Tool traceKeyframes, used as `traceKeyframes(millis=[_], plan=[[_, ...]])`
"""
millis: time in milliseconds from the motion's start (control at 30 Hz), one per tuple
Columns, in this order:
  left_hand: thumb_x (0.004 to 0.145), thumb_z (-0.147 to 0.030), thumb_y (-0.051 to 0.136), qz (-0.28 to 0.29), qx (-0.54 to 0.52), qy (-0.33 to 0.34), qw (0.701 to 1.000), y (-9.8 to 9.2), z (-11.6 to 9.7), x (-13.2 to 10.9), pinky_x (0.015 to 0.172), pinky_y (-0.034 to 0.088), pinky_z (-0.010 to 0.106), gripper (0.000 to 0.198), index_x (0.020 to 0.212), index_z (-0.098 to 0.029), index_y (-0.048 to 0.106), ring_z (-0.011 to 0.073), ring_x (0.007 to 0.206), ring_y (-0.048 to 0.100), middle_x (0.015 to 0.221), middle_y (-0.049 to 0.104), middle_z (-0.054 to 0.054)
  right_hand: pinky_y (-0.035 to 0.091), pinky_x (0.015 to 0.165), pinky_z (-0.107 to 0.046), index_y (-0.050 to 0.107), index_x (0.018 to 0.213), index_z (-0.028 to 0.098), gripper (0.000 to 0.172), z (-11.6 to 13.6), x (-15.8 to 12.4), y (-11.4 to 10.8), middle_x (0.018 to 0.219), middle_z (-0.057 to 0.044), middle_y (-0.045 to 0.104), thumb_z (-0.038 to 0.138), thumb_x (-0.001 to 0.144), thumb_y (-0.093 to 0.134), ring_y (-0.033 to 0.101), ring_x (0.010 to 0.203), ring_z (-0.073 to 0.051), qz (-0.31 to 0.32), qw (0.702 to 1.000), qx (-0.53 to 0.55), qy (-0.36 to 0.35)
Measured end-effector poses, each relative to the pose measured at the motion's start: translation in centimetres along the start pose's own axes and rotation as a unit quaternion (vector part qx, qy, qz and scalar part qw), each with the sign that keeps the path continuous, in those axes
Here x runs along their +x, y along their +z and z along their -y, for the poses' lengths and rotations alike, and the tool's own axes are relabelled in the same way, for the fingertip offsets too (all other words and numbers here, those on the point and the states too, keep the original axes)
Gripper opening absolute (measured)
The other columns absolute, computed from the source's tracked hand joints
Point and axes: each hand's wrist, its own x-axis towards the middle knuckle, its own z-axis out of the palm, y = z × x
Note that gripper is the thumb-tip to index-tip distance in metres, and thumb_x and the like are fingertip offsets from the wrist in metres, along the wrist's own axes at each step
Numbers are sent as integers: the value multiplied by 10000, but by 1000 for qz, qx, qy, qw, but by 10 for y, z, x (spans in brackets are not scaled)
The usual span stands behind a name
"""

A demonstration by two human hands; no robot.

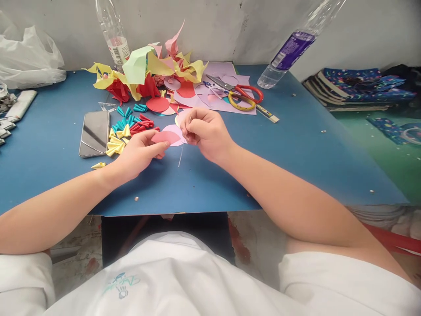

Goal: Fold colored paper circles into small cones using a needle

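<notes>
A pink paper half-circle (163, 137) was held just above the middle of the blue surface (296, 145).
The left hand (138, 154) had its fingers pinched shut on the piece's lower edge. The right hand (208, 134), touching its far side, gripped a thin pale stick (181, 154) between closed fingers. Small rolled yellow, teal and red paper cones (130, 127) lay just behind, and a grey smartphone (94, 132) lay toward the left edge.

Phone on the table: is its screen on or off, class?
Off: the phone lies face up, its screen dark, showing only pale reflections.
</notes>
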Motion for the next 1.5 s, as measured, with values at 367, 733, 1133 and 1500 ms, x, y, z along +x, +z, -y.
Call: traceKeyframes(millis=[367,733,1133,1500], plan=[[600,-439,1255,36,-101,-77,991,7,-5,-4,730,610,287,597,963,-180,858,164,800,732,902,797,24,393,543,-248,684,660,241,148,-18,-9,14,691,19,651,229,758,794,500,602,-119,-76,993,94,0],[691,-422,1188,40,-74,-33,996,3,1,-2,745,560,287,517,953,-176,817,141,779,690,876,784,11,490,451,-288,721,770,261,622,-26,-17,4,725,0,770,659,730,1197,651,556,-157,16,998,49,42],[781,-302,1048,37,-38,-41,998,4,-2,-3,763,537,363,273,824,-209,795,182,783,639,828,733,33,636,584,-363,822,856,251,650,-23,-26,6,774,-18,840,700,665,1252,702,607,-182,21,999,12,22],[659,-397,1184,55,-50,-57,996,-3,-7,4,739,529,301,441,924,-165,919,152,790,650,831,765,32,725,710,-373,931,923,233,563,-25,-16,-6,899,-40,886,587,647,1270,804,798,-226,95,995,-3,-15]])
